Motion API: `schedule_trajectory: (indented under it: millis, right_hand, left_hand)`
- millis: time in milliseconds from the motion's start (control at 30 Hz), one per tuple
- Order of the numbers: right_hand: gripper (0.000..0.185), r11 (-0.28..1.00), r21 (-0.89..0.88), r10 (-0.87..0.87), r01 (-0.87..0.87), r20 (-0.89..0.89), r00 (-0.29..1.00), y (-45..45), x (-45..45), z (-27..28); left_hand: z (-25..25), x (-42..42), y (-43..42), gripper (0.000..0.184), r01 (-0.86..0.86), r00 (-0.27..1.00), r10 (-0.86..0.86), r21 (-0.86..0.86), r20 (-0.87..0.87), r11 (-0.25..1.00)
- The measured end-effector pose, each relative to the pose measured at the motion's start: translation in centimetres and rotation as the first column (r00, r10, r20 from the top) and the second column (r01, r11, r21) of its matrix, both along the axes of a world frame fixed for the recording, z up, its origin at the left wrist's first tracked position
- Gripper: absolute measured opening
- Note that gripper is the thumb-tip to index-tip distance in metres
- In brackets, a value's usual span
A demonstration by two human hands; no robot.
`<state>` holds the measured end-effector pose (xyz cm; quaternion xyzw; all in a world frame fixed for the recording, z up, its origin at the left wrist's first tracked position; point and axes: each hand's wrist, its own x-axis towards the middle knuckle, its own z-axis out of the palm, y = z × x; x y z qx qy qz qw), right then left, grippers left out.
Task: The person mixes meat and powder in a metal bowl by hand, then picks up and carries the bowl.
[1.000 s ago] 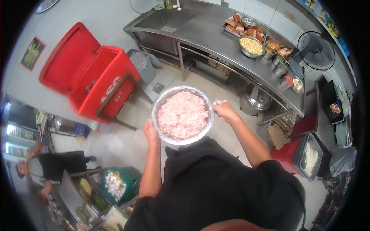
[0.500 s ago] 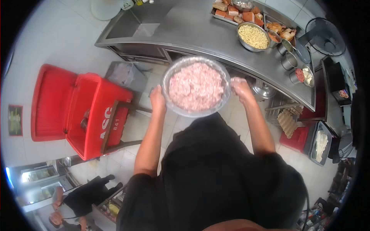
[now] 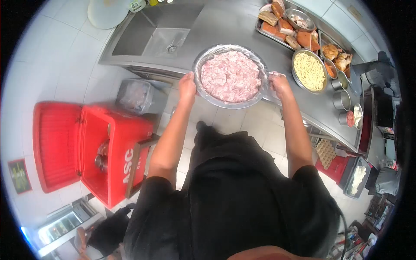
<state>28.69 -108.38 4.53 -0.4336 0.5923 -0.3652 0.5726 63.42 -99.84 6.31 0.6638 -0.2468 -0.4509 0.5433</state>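
Observation:
A round metal bowl (image 3: pixel 230 105) of pale pink minced meat (image 3: pixel 231 76) hangs level between my two hands, at the front edge of the steel counter (image 3: pixel 225 27). My left hand (image 3: pixel 187 88) is closed on the bowl's left rim. On the right rim is my right hand (image 3: pixel 278 84), its fingers wrapped round the edge and smeared with pale residue. To the right on the counter stands a bowl of pale yellow strips (image 3: pixel 309 71), beside a tray of browned meat blocks (image 3: pixel 284 30).
A sink (image 3: pixel 167 42) is set in the counter's left part. Below it stands a grey bin (image 3: pixel 138 96). An open red cooler (image 3: pixel 115 151) is at the left. Small metal pots (image 3: pixel 342 100) line the right end. Another person (image 3: pixel 106 234) is at the lower left.
The bowl, held in both hands, has come up from over the floor to the counter's front edge. The view has turned, and the counter and sink now appear nearer.

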Motion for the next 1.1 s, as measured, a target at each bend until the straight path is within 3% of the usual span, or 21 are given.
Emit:
schedule_trajectory:
  millis: [67,100,167,333,433,533,667,700,800,833,933,1033,1067,1100]
  right_hand:
    - [0.011,0.999,-0.023,-0.039,0.039,-0.023,0.999,-3.0,1.3,-0.5]
    - [0.011,0.999,-0.031,-0.009,0.009,-0.012,1.000,-4.2,2.1,-0.8]
    - [0.008,0.998,-0.048,0.043,-0.046,-0.076,0.996,-6.9,0.3,-1.8]
    - [0.004,0.988,0.110,-0.112,0.110,0.014,0.994,-7.2,3.8,-1.2]
    - [0.008,0.986,0.085,-0.143,0.141,0.016,0.990,-9.1,4.1,-2.4]
    - [0.014,0.976,0.110,-0.194,0.187,0.058,0.979,-11.6,3.6,-3.5]
    - [0.026,0.974,0.068,-0.216,0.215,0.000,0.976,-13.2,2.4,-4.3]
    - [0.029,0.975,0.089,-0.198,0.204,-0.073,0.978,-14.3,2.8,-3.9]
    - [0.026,0.971,0.091,-0.215,0.220,-0.060,0.975,-19.4,3.9,-3.8]
    - [0.022,0.978,0.084,-0.178,0.191,-0.137,0.974,-21.5,3.6,-4.7]
    - [0.020,0.993,0.002,-0.099,0.120,-0.553,0.828,-21.3,3.5,-2.4]
    - [0.021,0.901,-0.422,-0.351,0.099,-0.577,0.737,-18.9,5.3,0.4]
    - [0.020,0.910,-0.391,-0.324,0.137,-0.468,0.822,-17.9,5.9,1.5]
    - [0.020,0.906,-0.394,-0.343,0.157,-0.465,0.816,-17.5,7.0,1.6]
  left_hand:
    - [-2.4,2.3,-5.7,0.034,0.065,0.996,-0.058,-0.087,0.072,0.994]
    - [-0.4,2.9,-5.9,0.035,0.091,0.993,-0.093,0.037,0.070,0.995]
    - [-2.0,3.4,-10.4,0.037,0.219,0.968,-0.213,-0.031,0.132,0.975]
    - [-3.3,6.5,-15.2,0.038,0.329,0.944,-0.331,0.075,0.006,0.941]
    - [-2.9,6.9,-18.6,0.038,0.330,0.937,-0.333,0.041,0.103,0.943]
    - [-3.7,7.7,-22.1,0.038,0.408,0.912,-0.409,0.025,0.039,0.913]
    - [-8.6,6.8,-24.9,0.037,0.401,0.870,-0.368,-0.037,0.327,0.915]
    - [-6.2,7.4,-25.3,0.037,0.436,0.866,-0.431,0.039,0.255,0.899]
    - [-3.1,9.2,-29.6,0.037,0.508,0.852,-0.519,0.134,0.065,0.851]
    - [-3.2,9.9,-31.7,0.037,0.526,0.835,-0.539,0.128,0.110,0.841]
    - [-7.0,11.0,-33.4,0.037,0.543,0.792,-0.542,0.081,0.282,0.836]
    - [-8.6,15.7,-36.3,0.038,0.497,0.749,-0.396,-0.054,0.532,0.866]
    - [-8.3,18.3,-37.0,0.039,0.481,0.727,-0.348,-0.077,0.591,0.873]
    - [-8.1,19.1,-37.6,0.039,0.499,0.719,-0.361,-0.080,0.594,0.863]
